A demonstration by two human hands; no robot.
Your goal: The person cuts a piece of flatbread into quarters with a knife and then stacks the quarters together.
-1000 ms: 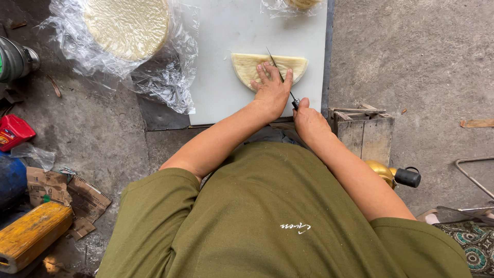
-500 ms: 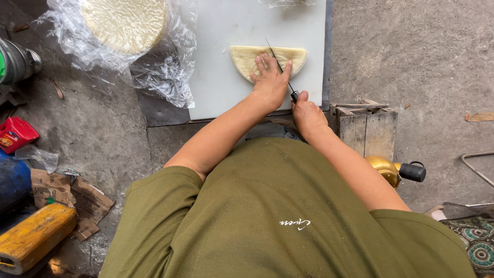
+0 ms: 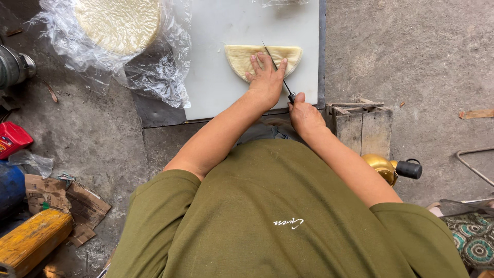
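Fingers point(image 3: 263, 61) of the left hand point(image 3: 266, 80) lie spread and flat on a half-round piece of flatbread point(image 3: 242, 57), pressing it down rather than gripping it. That half-round piece sits on a white cutting board point(image 3: 221, 36), near the board's right side, straight edge away from the person and curved edge toward them; the palm hides its middle.

Closed around the dark handle of a knife point(image 3: 277, 69), the right hand point(image 3: 304, 114) sits at the near edge of the board. Only the end of the handle shows above the thumb, and the thin blade runs up across the flatbread just beside the left fingers. Whether the edge has gone through the bread cannot be made out.

To the left, a round stack of flatbreads point(image 3: 119, 21) lies on crumpled clear plastic wrap point(image 3: 154, 72), its top cut off by the frame. The board's far edge is cut off too.

A small wooden crate point(image 3: 360, 123) stands just right of the knife hand. Below it a brass kettle point(image 3: 383, 167) with a black knob is partly hidden by the right forearm. At the left edge, a red container point(image 3: 13, 140), torn cardboard point(image 3: 64, 198) and a yellow block point(image 3: 33, 239) lie on the concrete floor point(image 3: 411, 51), all partly out of frame. The person's green shirt point(image 3: 278, 221) fills the lower view.
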